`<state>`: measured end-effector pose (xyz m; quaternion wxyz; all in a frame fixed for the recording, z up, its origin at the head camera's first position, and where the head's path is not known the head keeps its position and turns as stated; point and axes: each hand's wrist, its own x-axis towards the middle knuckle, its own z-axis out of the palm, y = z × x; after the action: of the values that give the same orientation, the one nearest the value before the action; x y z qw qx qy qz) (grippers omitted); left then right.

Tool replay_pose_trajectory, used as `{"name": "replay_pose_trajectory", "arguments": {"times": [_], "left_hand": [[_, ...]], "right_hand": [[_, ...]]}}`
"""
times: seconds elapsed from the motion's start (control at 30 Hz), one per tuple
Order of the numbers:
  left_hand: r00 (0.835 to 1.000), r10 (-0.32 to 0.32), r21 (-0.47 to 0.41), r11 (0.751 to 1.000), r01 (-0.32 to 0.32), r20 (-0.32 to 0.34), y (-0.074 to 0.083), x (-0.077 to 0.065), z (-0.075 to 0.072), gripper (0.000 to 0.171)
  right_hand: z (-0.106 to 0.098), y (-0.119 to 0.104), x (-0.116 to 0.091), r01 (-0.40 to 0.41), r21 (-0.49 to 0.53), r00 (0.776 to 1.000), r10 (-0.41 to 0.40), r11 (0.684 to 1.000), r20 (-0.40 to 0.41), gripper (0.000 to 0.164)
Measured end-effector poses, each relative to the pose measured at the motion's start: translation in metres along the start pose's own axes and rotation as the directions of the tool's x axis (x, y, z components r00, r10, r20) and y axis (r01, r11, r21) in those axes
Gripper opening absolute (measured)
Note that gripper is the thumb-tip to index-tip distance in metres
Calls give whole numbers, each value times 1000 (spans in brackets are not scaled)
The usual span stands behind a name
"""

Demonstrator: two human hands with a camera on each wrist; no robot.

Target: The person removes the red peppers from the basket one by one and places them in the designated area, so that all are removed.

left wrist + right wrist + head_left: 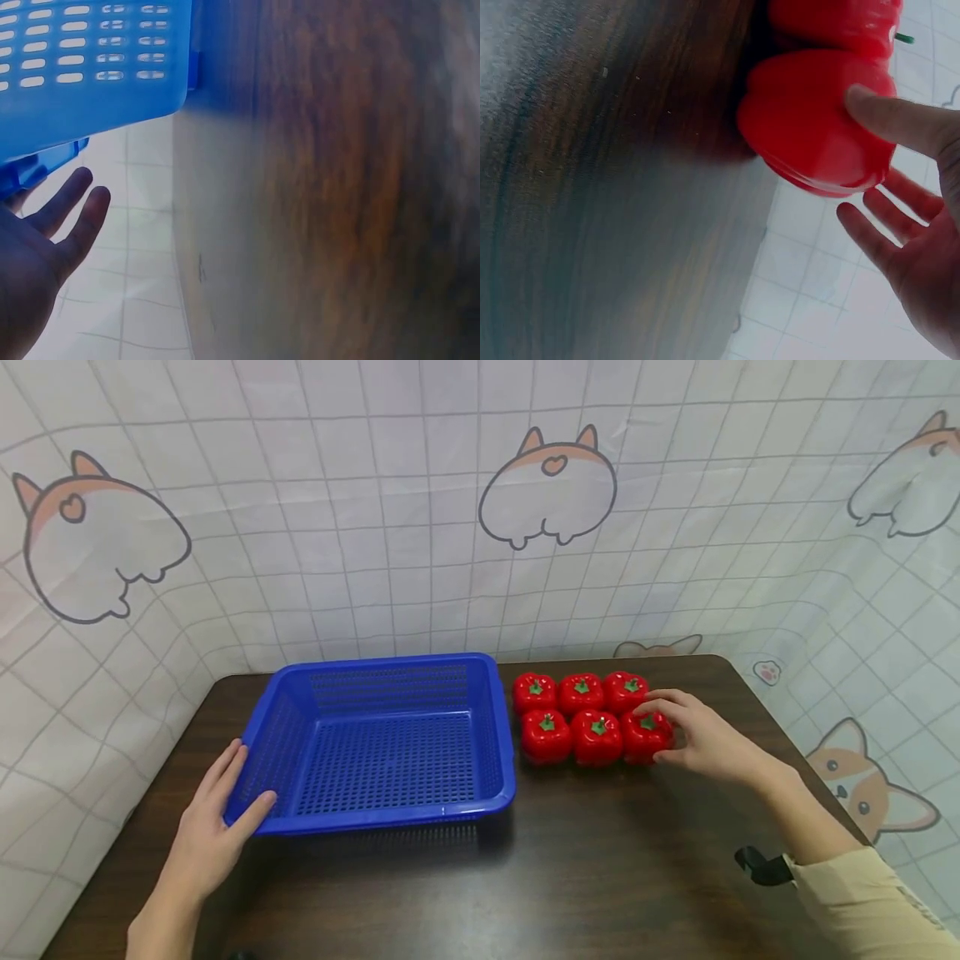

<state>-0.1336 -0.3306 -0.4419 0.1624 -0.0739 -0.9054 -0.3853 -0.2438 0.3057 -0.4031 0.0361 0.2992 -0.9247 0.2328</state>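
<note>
Several glossy red bell peppers (597, 737) with green stems stand in two rows on the dark wood table. My right hand (701, 739) is at the pepper (643, 742) on the right end of the near row. In the right wrist view its thumb lies against that pepper (817, 120), and the fingers reach round the far side, the outer ones spread. To the left sits a blue plastic basket (390, 817) with perforated walls. My left hand (206, 839) rests at its front left corner, thumb over the front rim, fairly straight fingers along the left side.
A white grid-patterned cloth with cartoon corgis (551, 489) hangs behind and beside the table (570, 877). A black strap-like item (763, 867) shows by the right sleeve. The basket stands close to the left end of the peppers.
</note>
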Motion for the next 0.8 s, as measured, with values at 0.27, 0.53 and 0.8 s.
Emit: {"name": "replay_pose_trajectory", "arguments": {"times": [0.27,0.53,0.8], "left_hand": [[1000,8,26,1000,-8,6,1,3,-3,75],[997,-5,82,997,-1,79,3,8,-14,78],[990,-1,230,973,-32,143,13,18,-27,80]], "right_hand": [[-6,-2,2,20,-21,999,-20,1000,-47,64],[-12,-6,1,-3,-15,997,2,1000,-75,53],[-17,-20,12,26,-55,990,-34,998,-139,49]]}}
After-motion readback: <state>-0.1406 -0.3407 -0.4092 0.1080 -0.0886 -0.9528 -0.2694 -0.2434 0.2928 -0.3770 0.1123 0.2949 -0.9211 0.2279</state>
